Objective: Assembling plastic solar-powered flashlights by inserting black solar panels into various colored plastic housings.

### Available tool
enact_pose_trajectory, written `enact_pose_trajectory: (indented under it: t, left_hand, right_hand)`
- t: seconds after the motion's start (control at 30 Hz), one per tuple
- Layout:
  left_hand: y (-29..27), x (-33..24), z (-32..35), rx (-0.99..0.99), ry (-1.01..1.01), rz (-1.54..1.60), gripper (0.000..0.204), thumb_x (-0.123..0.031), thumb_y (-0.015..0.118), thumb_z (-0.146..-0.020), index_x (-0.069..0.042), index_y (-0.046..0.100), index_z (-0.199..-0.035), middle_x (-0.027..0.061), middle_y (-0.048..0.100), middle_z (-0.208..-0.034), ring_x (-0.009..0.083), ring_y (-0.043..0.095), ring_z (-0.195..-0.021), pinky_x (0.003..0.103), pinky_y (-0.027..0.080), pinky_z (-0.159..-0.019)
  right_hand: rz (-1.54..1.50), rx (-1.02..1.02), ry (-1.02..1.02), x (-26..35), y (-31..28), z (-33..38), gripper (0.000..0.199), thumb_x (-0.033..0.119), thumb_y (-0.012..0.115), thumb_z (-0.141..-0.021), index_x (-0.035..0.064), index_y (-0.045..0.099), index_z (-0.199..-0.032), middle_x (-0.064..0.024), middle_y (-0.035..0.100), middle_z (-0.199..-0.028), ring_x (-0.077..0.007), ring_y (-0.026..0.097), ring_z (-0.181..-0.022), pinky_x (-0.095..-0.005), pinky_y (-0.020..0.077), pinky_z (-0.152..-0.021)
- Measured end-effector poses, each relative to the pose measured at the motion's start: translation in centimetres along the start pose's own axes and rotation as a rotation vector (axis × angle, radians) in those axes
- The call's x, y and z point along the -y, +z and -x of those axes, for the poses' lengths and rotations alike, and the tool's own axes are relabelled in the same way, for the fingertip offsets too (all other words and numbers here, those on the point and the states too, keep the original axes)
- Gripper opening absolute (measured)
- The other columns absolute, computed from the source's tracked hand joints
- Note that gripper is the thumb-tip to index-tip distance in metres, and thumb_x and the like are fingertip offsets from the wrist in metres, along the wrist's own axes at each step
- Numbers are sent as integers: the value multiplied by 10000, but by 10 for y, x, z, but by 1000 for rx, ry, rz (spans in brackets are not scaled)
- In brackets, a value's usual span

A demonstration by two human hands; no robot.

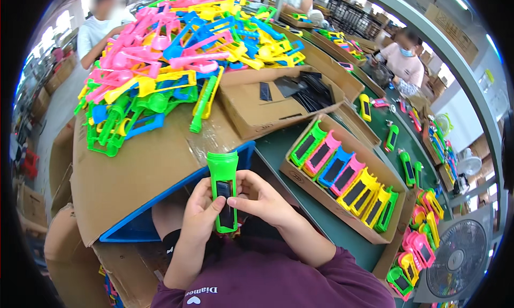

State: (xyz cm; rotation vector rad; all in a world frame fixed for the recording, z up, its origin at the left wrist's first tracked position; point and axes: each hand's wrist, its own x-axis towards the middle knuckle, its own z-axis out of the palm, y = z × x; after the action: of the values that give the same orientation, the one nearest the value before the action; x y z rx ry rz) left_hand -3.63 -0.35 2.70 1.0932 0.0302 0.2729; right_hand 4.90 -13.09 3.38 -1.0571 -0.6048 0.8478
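Grips a green plastic torch-shaped casing [223,166] upright in left hand [199,209] and right hand [259,198], both closed around its sides, with thumbs at its dark rectangular panel [224,189], before a purple fabric shirt [284,278], left of a brown cardboard box [313,189].

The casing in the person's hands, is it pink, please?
No, the casing between the left hand and the right hand is green.

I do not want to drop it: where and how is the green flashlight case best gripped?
Probably by the long sides of the green flashlight case, just below its flared head, with the left hand and right hand coming from opposite sides. The body is narrower there, and its length runs between the hands, so both sides are within reach.
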Motion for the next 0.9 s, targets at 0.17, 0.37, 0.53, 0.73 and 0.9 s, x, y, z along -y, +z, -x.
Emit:
enact_pose_trajectory:
  t: [0.17, 0.37, 0.53, 0.73, 0.9]
  left_hand:
    - [-6, 4, 5, 67, -154, 153, 465, -94, 608, -782, 24, 390, -1175, 110, 514, -1097, 192, 507, -1015, 307, 384, -900]
    - [3, 0, 12, 97, -306, 35, 458, -130, 621, -775, 29, 419, -1155, 71, 544, -1048, 137, 533, -957, 269, 426, -832]
    - [8, 2, 21, 124, -286, 206, 390, -108, 612, -784, 29, 442, -1106, 58, 556, -978, 111, 544, -880, 230, 444, -756]
    - [8, 3, 31, 79, -252, 146, 271, -69, 591, -794, 24, 481, -1024, 38, 556, -919, 89, 535, -834, 225, 440, -741]
    - [11, 10, 32, 60, -230, 87, 357, -92, 573, -806, 37, 444, -1113, 55, 550, -991, 113, 534, -895, 233, 429, -777]
  right_hand:
    - [51, -13, -4, -4, -1, 11, 268, 58, 603, -782, 49, 420, -978, -27, 515, -869, -53, 498, -710, -186, 419, -562]
    - [-17, -76, -25, 10, 6, 32, 258, 11, 579, -781, 20, 452, -1005, -40, 517, -951, -106, 511, -883, -240, 418, -789]
    - [-107, -95, -10, -1, 3, 44, 165, 100, 579, -813, 20, 496, -932, -28, 539, -867, -85, 506, -798, -213, 410, -743]
    - [63, -141, -77, -2, 8, 51, 97, 47, 565, -812, 17, 492, -870, -18, 534, -825, -63, 492, -738, -195, 397, -681]
    - [140, -176, -137, -6, 10, 52, 101, 49, 568, -812, 24, 483, -862, -19, 531, -812, -61, 495, -722, -195, 406, -654]
